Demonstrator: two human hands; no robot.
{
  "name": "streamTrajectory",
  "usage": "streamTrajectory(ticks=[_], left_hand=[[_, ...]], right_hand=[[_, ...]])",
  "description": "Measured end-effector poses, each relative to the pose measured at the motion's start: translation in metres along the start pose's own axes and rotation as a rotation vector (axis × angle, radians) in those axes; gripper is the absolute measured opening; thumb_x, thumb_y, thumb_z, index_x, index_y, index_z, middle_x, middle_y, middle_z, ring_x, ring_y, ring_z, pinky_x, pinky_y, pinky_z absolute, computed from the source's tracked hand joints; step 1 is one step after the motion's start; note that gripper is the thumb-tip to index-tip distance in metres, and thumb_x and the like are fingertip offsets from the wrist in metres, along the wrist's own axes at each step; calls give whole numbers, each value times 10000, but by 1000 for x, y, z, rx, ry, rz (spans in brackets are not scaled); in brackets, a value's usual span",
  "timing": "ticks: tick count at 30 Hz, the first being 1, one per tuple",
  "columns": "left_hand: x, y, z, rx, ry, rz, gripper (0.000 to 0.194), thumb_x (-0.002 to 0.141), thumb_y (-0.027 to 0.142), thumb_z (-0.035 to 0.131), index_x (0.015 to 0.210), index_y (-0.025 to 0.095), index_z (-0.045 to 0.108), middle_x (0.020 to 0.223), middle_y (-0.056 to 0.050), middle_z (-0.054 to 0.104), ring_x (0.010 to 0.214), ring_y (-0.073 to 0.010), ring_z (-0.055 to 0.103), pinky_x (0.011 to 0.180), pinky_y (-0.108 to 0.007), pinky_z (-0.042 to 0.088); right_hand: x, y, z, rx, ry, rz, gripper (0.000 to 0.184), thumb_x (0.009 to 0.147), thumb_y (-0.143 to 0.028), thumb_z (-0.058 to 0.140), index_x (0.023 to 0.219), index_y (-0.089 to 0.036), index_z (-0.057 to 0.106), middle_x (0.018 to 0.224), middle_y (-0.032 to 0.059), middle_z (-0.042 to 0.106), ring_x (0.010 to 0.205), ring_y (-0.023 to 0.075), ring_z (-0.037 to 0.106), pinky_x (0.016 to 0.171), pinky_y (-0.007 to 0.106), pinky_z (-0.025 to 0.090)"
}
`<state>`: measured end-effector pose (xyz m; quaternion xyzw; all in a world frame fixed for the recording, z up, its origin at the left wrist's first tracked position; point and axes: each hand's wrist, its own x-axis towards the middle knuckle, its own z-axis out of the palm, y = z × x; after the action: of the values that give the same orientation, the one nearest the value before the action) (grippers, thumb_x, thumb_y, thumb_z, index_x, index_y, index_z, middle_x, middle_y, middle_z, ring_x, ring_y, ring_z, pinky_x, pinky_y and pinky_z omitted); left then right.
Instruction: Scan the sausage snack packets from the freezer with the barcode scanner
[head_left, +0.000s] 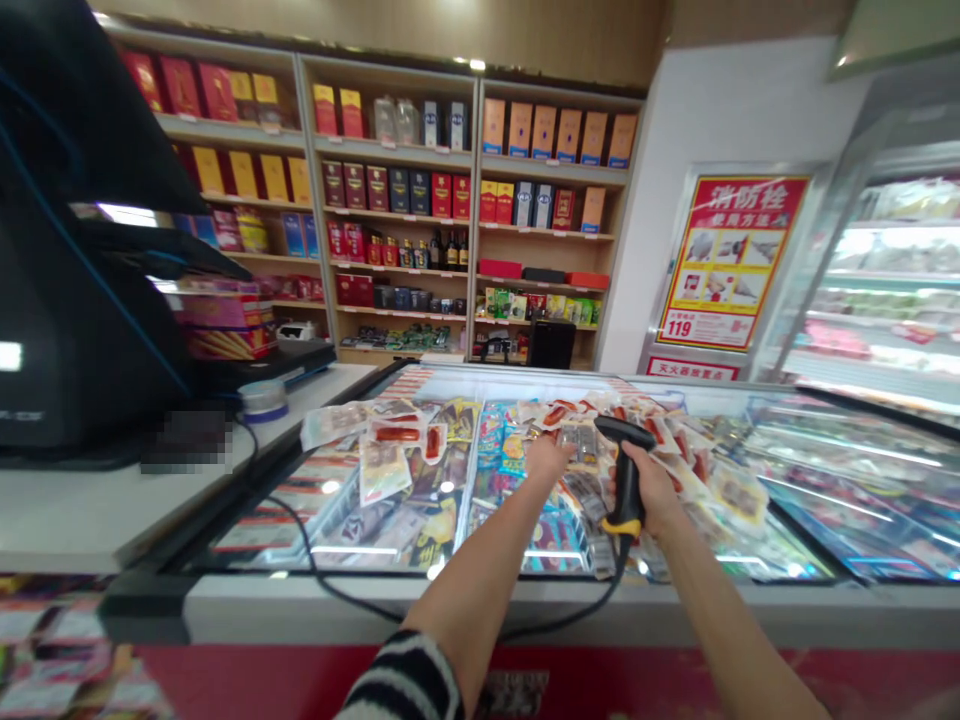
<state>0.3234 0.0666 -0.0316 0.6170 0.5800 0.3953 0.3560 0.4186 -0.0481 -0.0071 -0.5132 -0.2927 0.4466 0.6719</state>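
Observation:
My right hand (651, 490) is wrapped around the handle of a black and yellow barcode scanner (628, 480), held upright over the freezer's glass top. Its head points left, toward my left hand. My left hand (549, 456) reaches to the pile, with the thumb on a small greyish sealed food packet (581, 442); its other fingers are mostly hidden. Vacuum-packed sausages (679, 445) lie heaped around and beyond both hands. More packets, including a sausage pack (397, 432) and a pale flat pack (383, 470), lie on the glass to the left.
The scanner's black cable (330, 585) loops along the freezer's front edge (300, 610). On the left counter (67, 510) stand a dark checkout terminal (82, 300) and a roll of tape (262, 398). Shelves of boxed goods (397, 190) line the back wall; another chest freezer (870, 470) adjoins at right.

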Motion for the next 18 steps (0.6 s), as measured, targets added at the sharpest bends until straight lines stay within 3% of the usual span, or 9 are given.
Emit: streamTrajectory(ticks=[2, 4, 9, 14, 18], left_hand=[[-1, 5, 8, 91, 3, 6, 393, 504, 362, 698, 797, 116, 607, 952, -148, 567, 937, -302, 500, 773, -413, 387], [0, 5, 11, 161, 28, 4, 394, 475, 321, 708, 806, 129, 616, 988, -169, 552, 970, -339, 473, 780, -432, 369], [3, 2, 13, 234, 52, 2, 328, 548, 295, 640, 860, 198, 620, 1003, -131, 549, 937, -288, 497, 742, -388, 391], [-3, 11, 21, 246, 133, 31, 530, 453, 371, 695, 947, 207, 598, 1203, -139, 402, 1099, -343, 328, 864, -448, 278], [-4, 13, 23, 191, 137, 26, 453, 445, 291, 710, 883, 221, 621, 1177, -118, 437, 1084, -339, 345, 864, -444, 275]], right_hand=[[2, -4, -6, 1, 23, -19, 239, 661, -404, 531, 652, -175, 465, 439, -26, 522, 336, 113, 482, 297, 217, 371], [5, -8, -13, 8, 42, -39, 228, 658, -394, 537, 659, -179, 459, 430, -37, 513, 325, 112, 474, 291, 218, 370], [6, -12, -20, 16, 69, -32, 216, 659, -379, 537, 647, -183, 446, 417, -41, 509, 322, 106, 469, 295, 211, 375], [0, -11, -18, 4, 64, -46, 210, 662, -378, 537, 667, -187, 449, 427, -37, 519, 332, 108, 477, 301, 207, 376], [-3, -10, -17, -8, 26, -6, 228, 673, -401, 520, 654, -187, 443, 433, -30, 522, 330, 110, 474, 293, 214, 375]])
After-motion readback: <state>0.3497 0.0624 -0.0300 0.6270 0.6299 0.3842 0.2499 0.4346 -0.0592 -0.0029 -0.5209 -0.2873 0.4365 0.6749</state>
